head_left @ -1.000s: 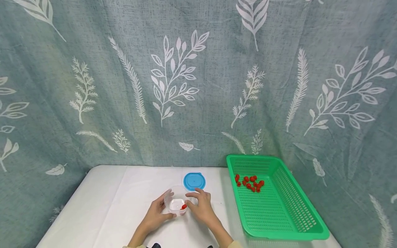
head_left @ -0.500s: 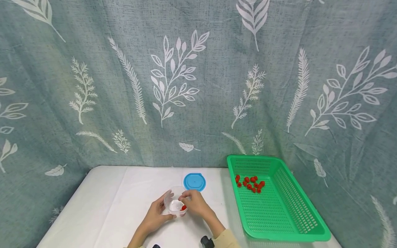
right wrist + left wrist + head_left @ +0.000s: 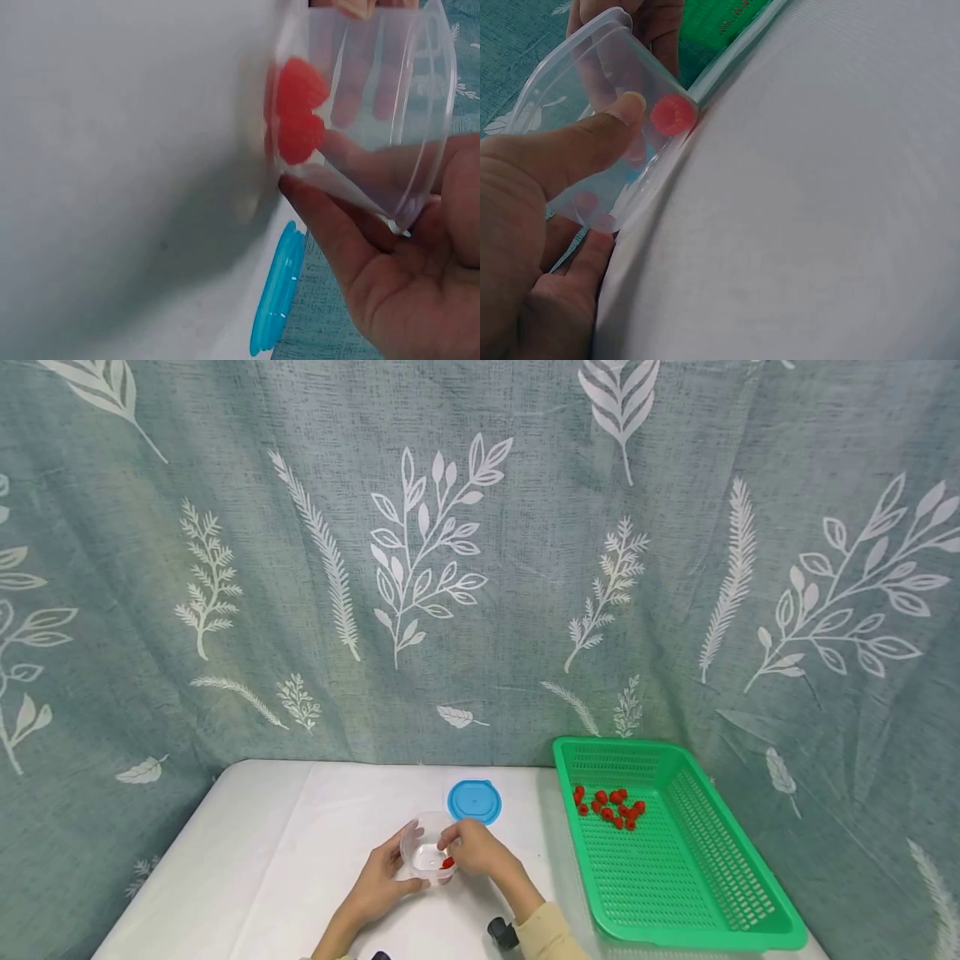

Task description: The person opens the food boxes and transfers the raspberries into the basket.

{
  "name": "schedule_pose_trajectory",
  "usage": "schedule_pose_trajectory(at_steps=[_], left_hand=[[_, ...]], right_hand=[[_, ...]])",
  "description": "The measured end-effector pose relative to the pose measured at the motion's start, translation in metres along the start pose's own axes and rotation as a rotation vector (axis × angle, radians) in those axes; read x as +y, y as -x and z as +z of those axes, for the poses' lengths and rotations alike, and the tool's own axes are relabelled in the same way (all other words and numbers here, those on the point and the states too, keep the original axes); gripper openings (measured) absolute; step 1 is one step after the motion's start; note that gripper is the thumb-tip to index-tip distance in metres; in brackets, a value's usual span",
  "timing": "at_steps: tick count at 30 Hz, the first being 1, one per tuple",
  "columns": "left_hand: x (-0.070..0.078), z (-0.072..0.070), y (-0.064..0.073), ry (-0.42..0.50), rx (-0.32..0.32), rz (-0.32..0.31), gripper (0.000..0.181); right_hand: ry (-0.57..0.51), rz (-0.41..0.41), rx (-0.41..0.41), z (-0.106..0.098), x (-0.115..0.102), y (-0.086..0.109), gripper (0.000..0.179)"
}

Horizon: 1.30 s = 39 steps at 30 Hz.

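Note:
A clear plastic tub [image 3: 431, 852] stands on the white table, with red raspberries [image 3: 300, 112] low inside near its right wall. My left hand [image 3: 379, 882] grips the tub from the left, thumb on the near side and fingers round the far side. My right hand [image 3: 480, 847] reaches over the right rim. In the right wrist view one digit goes inside beside the raspberries and another lies along the outside, so the hand pinches the wall. The left wrist view shows one raspberry [image 3: 673, 115] through the plastic by the left thumb. Some right fingertips are hidden.
A round blue lid [image 3: 474, 801] lies just behind the tub. To the right stands a green plastic basket [image 3: 675, 877], with several raspberries [image 3: 611, 807] on its far left floor. A patterned cloth [image 3: 480, 610] hangs behind the table.
My right hand, spread at the tub's right side a second ago, has come in over the rim with its fingers bent down. My left hand and the tub stay in place.

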State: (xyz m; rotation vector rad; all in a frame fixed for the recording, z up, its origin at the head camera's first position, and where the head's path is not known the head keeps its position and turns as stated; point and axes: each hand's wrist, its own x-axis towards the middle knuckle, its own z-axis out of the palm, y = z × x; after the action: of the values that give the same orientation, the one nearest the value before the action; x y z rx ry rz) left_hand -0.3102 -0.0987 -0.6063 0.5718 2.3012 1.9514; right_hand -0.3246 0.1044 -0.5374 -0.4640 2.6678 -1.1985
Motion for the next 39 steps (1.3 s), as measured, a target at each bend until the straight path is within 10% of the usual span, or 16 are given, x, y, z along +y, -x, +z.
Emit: schedule_pose_trajectory(at_steps=[16, 39], left_hand=[[0.001, 0.001, 0.000, 0.021, -0.017, 0.044, 0.098], [-0.001, -0.002, 0.001, 0.052, -0.039, 0.036, 0.098]], right_hand=[[0.298, 0.076, -0.082, -0.011, -0.026, -0.002, 0.013], [0.212, 0.036, -0.019, -0.002, -0.012, -0.004, 0.017]])
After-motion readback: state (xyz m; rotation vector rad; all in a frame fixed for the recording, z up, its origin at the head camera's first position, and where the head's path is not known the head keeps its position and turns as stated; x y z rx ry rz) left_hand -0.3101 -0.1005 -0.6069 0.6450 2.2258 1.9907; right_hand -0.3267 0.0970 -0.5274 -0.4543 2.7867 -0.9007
